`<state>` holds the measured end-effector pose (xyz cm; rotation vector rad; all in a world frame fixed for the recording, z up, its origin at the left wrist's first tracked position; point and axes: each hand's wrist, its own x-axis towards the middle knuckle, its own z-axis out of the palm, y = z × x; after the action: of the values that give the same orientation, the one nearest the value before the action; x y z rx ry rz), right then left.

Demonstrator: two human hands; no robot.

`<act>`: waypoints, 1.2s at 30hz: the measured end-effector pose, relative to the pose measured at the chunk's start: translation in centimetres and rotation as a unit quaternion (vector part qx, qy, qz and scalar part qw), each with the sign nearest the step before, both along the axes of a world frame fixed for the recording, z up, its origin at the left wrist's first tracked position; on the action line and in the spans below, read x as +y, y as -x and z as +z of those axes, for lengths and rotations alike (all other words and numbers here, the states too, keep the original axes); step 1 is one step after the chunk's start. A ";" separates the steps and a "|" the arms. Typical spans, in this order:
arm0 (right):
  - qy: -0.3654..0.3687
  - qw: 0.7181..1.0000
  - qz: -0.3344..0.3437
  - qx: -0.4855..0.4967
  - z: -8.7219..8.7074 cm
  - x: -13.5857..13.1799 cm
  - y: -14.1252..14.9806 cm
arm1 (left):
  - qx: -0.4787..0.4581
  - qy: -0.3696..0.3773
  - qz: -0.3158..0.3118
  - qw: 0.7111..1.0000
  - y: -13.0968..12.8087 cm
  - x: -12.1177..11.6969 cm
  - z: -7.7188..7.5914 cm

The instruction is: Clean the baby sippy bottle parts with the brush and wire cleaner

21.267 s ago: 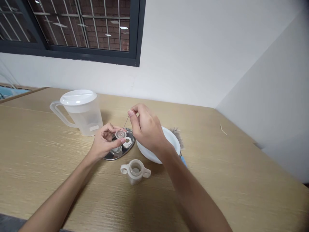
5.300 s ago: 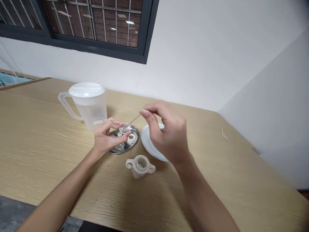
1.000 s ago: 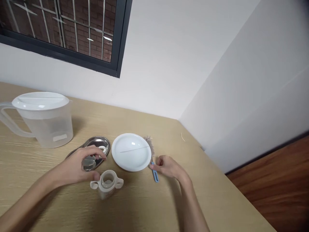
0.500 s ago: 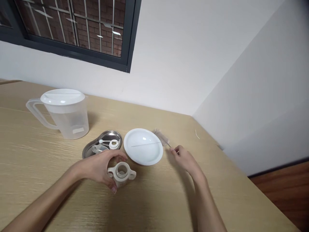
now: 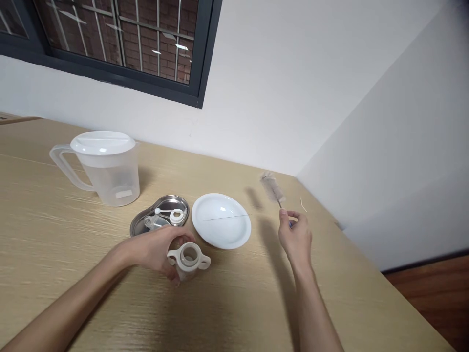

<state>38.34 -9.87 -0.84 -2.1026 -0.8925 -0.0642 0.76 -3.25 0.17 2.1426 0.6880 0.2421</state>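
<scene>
Cup (image 5: 188,270): where do you have it on your feed?

– On the table (image 5: 234,303), nearest to me, mouth up, a handle on either side. My left hand (image 5: 159,249) curves around its left side, thumb in front, fingers behind.

– Are those fingers gripping it?

– I can't tell. They lie close about the left handle, but I can't make out whether they press.

– And the other side?

– My right hand (image 5: 296,237) is well apart from the cup, fingers clenched on the brush (image 5: 272,188); a bit of blue handle shows between them. I have the bristles up off the wood, pointing away from me, their shadow falling to the left.

– What sits between?

– A white plate (image 5: 220,232), just past the cup. A thin wire (image 5: 227,217) lies across it, right end over the rim. Beside it on the left I see the tray (image 5: 137,228), holding a clear piece (image 5: 156,223) and a white ring (image 5: 177,217); my hand hides part of its near edge.

– Farther out?

– A pale string (image 5: 303,205) on the right, the lidded jug (image 5: 110,171) on the left, then the wall (image 5: 293,73) and a barred window (image 5: 128,39).
</scene>
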 end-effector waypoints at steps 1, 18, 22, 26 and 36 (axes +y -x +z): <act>-0.011 1.000 -0.001 0.000 0.0 0.0 0.1 | 0.001 0.002 0.003 1.000 0.0 0.0 0.0; -0.108 0.994 -0.025 -0.019 -0.5 0.0 0.3 | 0.011 -0.020 0.035 0.999 -0.1 -0.4 0.1; -0.168 0.985 -0.019 -0.027 -0.3 -0.2 0.9 | -0.055 -0.029 0.046 0.997 0.3 -0.4 0.8; -0.232 0.972 0.029 -0.030 0.0 -0.4 1.8 | -0.139 -0.040 0.111 0.983 0.8 0.2 1.3; -0.149 0.945 0.292 -0.026 0.6 -1.6 4.6 | -0.091 -0.347 0.260 0.897 2.3 2.6 0.3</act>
<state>33.75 -11.46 -0.26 -1.5003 -1.4088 0.0542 -1.49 -0.64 0.44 2.4926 1.1844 1.1065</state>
